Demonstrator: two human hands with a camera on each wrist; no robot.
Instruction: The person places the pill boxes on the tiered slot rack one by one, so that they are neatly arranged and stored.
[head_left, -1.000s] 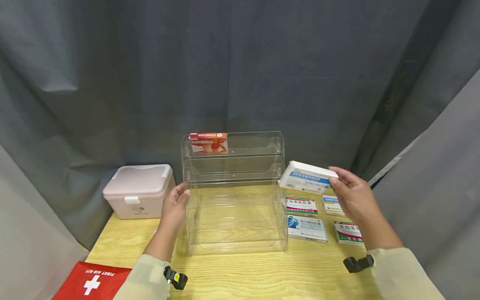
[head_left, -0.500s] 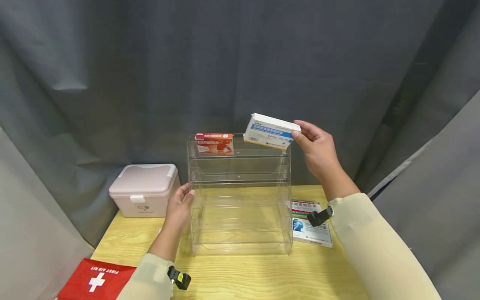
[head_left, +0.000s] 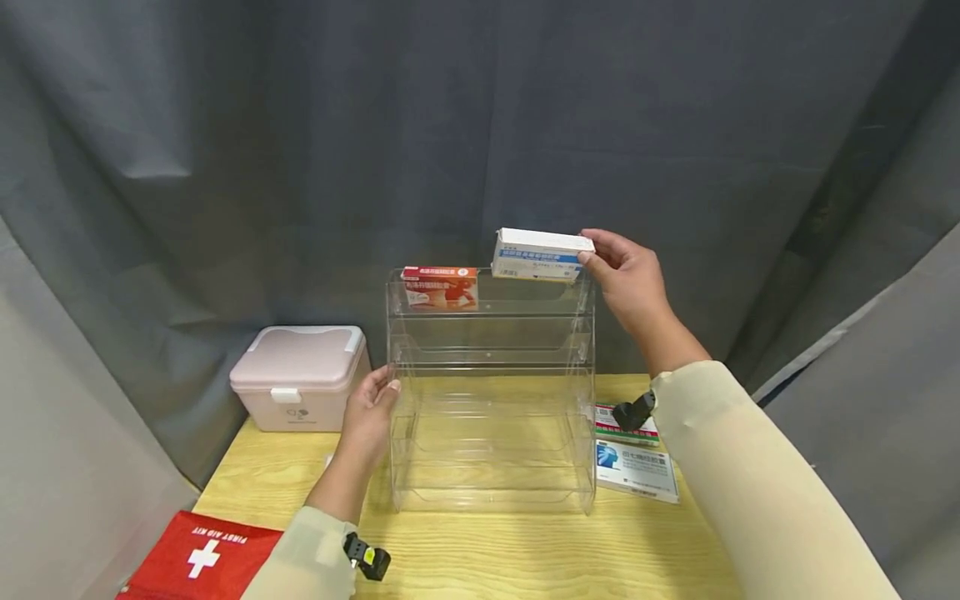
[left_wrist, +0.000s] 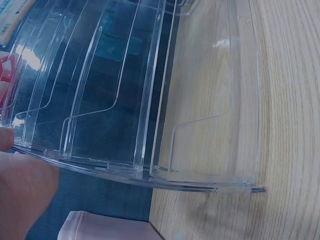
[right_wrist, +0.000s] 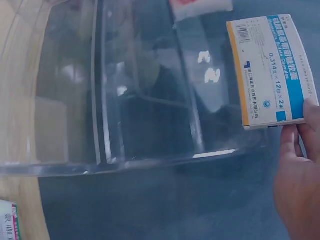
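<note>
A clear plastic tiered rack [head_left: 491, 500] stands on the wooden table. My right hand [head_left: 626, 275] pinches the right end of a white medicine box with a blue band [head_left: 538, 257], over the right half of the rack's top tier. In the right wrist view the box [right_wrist: 270, 72] shows its printed front and a yellow edge. A red medicine box [head_left: 441, 288] leans in the top tier's left part. My left hand [head_left: 370, 417] holds the rack's left side edge, thumb in front; in the left wrist view part of that hand [left_wrist: 25, 190] shows at the side panel.
A pink lidded case [head_left: 300, 379] sits left of the rack. At the front left lies a red first aid pouch [head_left: 206, 558]. Right of the rack lie a white medicine box [head_left: 637, 471] and a green-and-red one [head_left: 606, 425], partly behind my right sleeve. A grey curtain hangs behind.
My right hand has carried the white-and-blue medicine box up and left from beside the rack to above its top tier, then levelled it slightly. The left hand keeps its place on the rack.
</note>
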